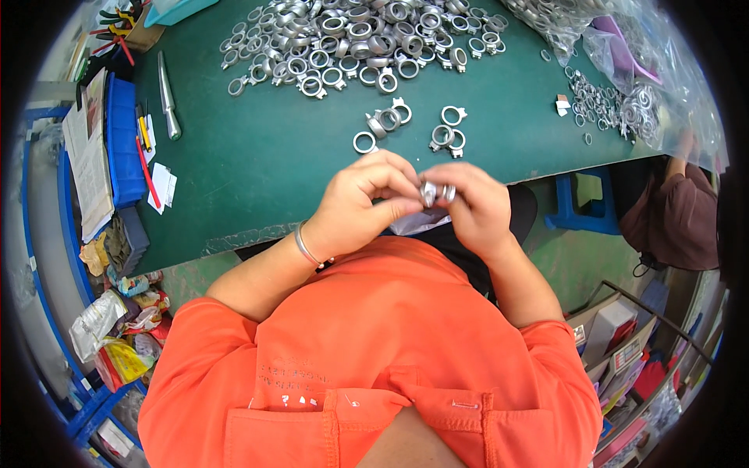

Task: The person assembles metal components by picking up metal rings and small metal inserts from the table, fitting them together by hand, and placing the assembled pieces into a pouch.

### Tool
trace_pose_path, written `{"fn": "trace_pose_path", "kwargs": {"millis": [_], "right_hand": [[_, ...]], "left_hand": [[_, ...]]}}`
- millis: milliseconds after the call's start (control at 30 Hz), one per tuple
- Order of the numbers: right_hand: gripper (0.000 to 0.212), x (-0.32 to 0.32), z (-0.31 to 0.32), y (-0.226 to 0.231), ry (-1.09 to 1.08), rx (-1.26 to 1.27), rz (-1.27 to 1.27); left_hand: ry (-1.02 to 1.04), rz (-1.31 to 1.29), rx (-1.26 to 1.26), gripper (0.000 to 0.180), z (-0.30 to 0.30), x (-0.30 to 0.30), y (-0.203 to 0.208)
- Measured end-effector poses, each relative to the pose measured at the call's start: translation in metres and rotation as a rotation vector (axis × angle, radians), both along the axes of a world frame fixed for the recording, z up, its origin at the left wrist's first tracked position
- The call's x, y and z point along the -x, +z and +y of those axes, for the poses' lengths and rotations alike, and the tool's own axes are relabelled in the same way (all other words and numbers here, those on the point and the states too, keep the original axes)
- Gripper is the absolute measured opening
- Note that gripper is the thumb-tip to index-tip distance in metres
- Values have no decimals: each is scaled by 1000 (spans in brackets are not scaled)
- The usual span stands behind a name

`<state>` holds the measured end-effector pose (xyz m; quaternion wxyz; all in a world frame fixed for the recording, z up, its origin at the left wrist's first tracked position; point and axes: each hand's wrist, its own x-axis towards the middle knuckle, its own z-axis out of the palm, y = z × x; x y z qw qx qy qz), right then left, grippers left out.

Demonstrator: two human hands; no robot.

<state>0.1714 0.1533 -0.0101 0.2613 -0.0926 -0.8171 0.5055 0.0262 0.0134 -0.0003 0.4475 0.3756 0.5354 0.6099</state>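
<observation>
At the table's front edge, both hands meet over a pair of small silver-grey metal rings. My right hand is closed, its thumb and fingers gripping the rings. From the other side, my left hand pinches at the nearer ring with thumb and fingertips; exactly where they touch is partly hidden. Just beyond my fingers lie loose metal rings in a small group, and to their right a second group of rings. A big heap of similar rings covers the far middle of the table.
The green tabletop bears a tapered metal rod at left, beside a blue bin. Smaller rings and plastic bags lie at right. Another person's dark sleeve and a blue stool are beyond the right edge.
</observation>
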Motion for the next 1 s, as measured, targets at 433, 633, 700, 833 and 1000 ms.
{"fn": "trace_pose_path", "kwargs": {"millis": [433, 633, 700, 833, 1000], "right_hand": [[32, -24, 26, 15, -55, -586, -194], [24, 2, 49, 3, -118, -654, -244], [19, 0, 53, 9, -70, -593, -243], [12, -5, 45, 7, -94, -87, -161], [19, -7, 38, 0, -122, 364, -235]], "left_hand": [[35, 961, -119, 19, 47, 16, 0], [-40, 1164, -32, 17, 60, 19, -5], [37, 954, -129, 12, 52, 24, -5], [85, 891, -125, 19, 42, 27, -5], [15, 980, -155, 36, 48, 14, -2]]}}
